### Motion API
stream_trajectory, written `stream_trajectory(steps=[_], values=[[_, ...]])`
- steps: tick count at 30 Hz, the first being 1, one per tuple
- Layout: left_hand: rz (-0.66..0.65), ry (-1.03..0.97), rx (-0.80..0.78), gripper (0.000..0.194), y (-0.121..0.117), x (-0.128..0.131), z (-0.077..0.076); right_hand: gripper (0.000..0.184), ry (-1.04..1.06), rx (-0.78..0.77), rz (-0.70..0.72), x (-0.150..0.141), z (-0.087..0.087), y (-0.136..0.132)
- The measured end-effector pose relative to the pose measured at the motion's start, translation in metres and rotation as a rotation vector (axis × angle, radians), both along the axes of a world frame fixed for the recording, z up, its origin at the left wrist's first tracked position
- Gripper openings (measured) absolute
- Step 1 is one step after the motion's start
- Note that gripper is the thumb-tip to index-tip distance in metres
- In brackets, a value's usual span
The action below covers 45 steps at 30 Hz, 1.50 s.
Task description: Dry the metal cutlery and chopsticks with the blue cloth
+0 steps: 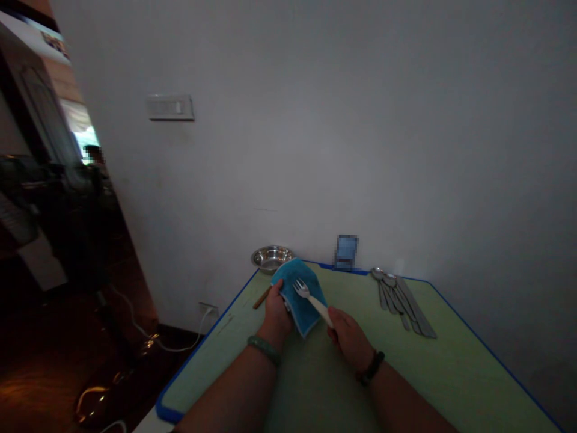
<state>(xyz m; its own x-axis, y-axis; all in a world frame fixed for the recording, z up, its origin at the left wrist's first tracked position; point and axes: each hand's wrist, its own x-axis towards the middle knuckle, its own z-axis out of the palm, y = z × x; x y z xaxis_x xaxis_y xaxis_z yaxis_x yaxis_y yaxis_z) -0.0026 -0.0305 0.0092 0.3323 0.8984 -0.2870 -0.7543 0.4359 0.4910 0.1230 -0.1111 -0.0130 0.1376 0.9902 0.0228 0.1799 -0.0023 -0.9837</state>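
Observation:
My left hand (pixel 276 310) grips a blue cloth (pixel 311 313) with a pale edge, which spreads out over the table in front of me. My right hand (pixel 349 338) is closed round the pale handle of a fork (pixel 319 307). The fork's metal tines point up and left, lying over the face of the cloth; whether they touch it I cannot tell. Behind the cloth, at the far left corner, a shiny metal bowl (pixel 265 260) is partly hidden. A thin brown stick or handle (pixel 261 298) pokes out to the left of my left hand.
The green table (pixel 451 373) with a blue rim stands against a grey wall (pixel 342 120). Spoons and knives (pixel 401 297) lie in a group at the right. A blurred upright blue card or screen (pixel 346 251) leans at the back. A socket with a white cable (pixel 202 325) is low left.

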Motion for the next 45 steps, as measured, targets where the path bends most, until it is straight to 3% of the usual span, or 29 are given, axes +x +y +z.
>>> stream_trajectory(steps=[16, 27, 34, 45], values=[[-0.049, 0.017, -0.004, 0.051, 0.002, 0.000, -0.002, 0.045, 0.042, 0.014, -0.001, 0.002, -0.007, 0.004], [0.061, 0.006, 0.012, 0.049, 0.003, -0.002, -0.001, 0.044, 0.026, 0.010, -0.042, 0.000, 0.000, 0.001], [0.161, -0.042, -0.032, 0.052, 0.010, -0.003, -0.004, 0.046, 0.024, 0.036, -0.062, 0.006, -0.014, 0.009], [0.008, -0.108, 0.013, 0.049, 0.008, 0.000, -0.007, 0.046, -0.057, 0.035, -0.012, 0.006, -0.020, 0.010]])
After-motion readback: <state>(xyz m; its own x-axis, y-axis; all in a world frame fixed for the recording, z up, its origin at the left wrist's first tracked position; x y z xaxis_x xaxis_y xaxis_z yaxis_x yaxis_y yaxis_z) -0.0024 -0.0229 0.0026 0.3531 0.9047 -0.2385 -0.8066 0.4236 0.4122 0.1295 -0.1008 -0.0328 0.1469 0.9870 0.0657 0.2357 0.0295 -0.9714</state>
